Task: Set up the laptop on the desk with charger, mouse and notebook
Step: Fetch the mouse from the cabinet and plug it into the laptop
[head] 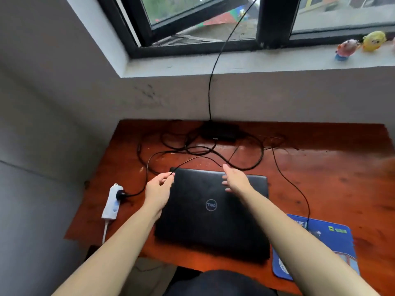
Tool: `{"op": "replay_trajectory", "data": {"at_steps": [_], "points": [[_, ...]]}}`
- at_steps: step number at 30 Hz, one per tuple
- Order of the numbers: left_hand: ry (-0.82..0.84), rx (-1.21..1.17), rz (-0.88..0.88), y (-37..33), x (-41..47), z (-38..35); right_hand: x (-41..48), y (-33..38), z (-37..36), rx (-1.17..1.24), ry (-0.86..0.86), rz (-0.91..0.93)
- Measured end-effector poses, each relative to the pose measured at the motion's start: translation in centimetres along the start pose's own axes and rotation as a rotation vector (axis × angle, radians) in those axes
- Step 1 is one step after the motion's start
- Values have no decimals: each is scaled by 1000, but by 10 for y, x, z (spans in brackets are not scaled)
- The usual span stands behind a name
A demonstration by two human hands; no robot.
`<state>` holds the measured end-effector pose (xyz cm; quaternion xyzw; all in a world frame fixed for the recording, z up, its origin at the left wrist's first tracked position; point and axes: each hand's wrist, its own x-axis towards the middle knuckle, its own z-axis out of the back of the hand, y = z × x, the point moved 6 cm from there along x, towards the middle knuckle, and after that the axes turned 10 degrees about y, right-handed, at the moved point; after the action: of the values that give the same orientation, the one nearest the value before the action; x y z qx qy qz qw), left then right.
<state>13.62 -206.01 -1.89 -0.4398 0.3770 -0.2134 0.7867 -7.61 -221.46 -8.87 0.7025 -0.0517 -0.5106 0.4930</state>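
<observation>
A closed black laptop (210, 212) lies flat in the middle of the reddish-brown desk (320, 171). My left hand (158, 190) pinches the thin black charger cable (192, 158) at the laptop's far left corner. My right hand (236, 177) hovers over the lid's far edge with fingers spread and nothing in it. The black charger brick (220, 131) sits at the back of the desk among tangled loops of cable. A blue mouse pad (333, 240) lies to the right of the laptop. No mouse or notebook shows.
A white power strip (112, 202) with a black plug in it lies at the desk's left edge. One cable runs up the wall and out of the window. Small toy figures (361, 44) stand on the sill at the right.
</observation>
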Motion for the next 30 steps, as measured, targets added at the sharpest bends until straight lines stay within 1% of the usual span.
{"op": "replay_trajectory", "data": {"at_steps": [2,4,6,8,10,13,15,19,22,25,27,30], "points": [[12,47,-22,5,-3,17,5,8,-40,270,139,-88],[45,130,-40,10,-1,33,9,23,-69,390,164,-42],[91,213,-49,22,6,52,16,44,-90,392,127,78],[131,269,-38,33,12,63,22,62,-97,384,109,137],[175,298,-22,45,20,81,24,76,-107,458,63,140],[240,305,-37,65,36,107,24,95,-119,561,-59,158],[280,293,-37,76,46,119,26,103,-127,549,-109,180],[366,208,24,106,63,137,35,109,-157,459,-172,175],[359,65,125,127,67,143,40,107,-172,429,-219,154],[355,-5,214,150,69,144,49,103,-176,432,-272,128],[323,-81,295,165,67,143,57,98,-174,427,-311,113],[217,-252,450,184,60,143,74,94,-168,375,-344,134]]}}
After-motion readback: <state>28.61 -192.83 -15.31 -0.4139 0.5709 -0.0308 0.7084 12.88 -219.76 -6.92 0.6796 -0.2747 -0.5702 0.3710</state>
